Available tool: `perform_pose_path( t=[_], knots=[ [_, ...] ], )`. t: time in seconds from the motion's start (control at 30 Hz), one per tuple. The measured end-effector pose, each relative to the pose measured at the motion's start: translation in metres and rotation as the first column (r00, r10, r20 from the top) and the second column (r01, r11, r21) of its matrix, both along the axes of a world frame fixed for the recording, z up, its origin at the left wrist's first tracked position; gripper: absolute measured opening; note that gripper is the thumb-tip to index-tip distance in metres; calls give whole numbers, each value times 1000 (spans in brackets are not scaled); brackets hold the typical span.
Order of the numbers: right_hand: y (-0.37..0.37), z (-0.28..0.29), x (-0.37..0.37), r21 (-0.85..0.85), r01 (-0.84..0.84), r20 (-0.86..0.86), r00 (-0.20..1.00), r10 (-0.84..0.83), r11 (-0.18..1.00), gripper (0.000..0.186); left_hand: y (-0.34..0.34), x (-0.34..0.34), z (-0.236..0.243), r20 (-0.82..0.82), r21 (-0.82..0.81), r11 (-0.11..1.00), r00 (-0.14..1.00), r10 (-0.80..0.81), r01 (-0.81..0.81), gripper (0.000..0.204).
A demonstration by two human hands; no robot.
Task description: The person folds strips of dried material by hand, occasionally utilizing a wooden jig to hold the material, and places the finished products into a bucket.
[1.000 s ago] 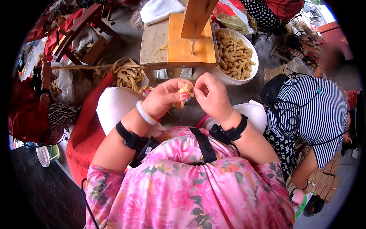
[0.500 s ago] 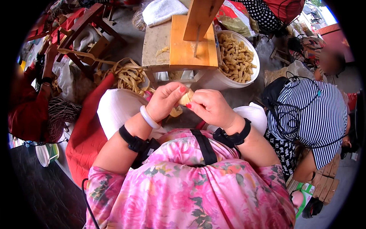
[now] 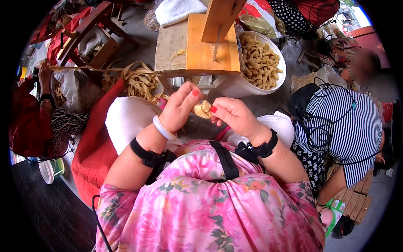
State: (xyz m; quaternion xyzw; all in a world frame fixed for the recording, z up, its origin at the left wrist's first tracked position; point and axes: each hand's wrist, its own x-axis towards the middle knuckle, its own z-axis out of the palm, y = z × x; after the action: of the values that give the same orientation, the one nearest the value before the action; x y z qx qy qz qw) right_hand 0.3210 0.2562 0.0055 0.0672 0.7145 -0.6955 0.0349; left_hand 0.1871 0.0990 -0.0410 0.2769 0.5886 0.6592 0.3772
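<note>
Knot of creased, smooth tan strip, plump and rounded with overlapping flat folds, sits in the air short of the orange-brown rectangular wooden board's near edge, held between narrowly curled left hand and pinching right hand, more exposed than half a second ago.

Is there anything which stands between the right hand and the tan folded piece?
Nothing visible does: the right hand touches the right end of the tan folded piece, while the left hand is at its left end.
</note>
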Motion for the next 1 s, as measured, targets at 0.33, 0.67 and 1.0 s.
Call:
perform_pose_path(
  t=[0.33, 0.67, 1.0],
  knots=[
    [15, -19, -8, -244, 43, 180, 984, 1, 969, 21, -6, -16, 4, -136, 27, 937, 930, -342, 349, 27],
    [2, -27, -32, 706, 95, -205, 976, 74, 702, 19, 3, -28, -27, -17, 29, 966, 967, -255, 255, 17],
    [-7, -5, -19, 273, -121, -15, 991, 130, 954, 28, 1, -36, -19, -360, -70, 986, 926, 117, -152, 18]
  ],
)
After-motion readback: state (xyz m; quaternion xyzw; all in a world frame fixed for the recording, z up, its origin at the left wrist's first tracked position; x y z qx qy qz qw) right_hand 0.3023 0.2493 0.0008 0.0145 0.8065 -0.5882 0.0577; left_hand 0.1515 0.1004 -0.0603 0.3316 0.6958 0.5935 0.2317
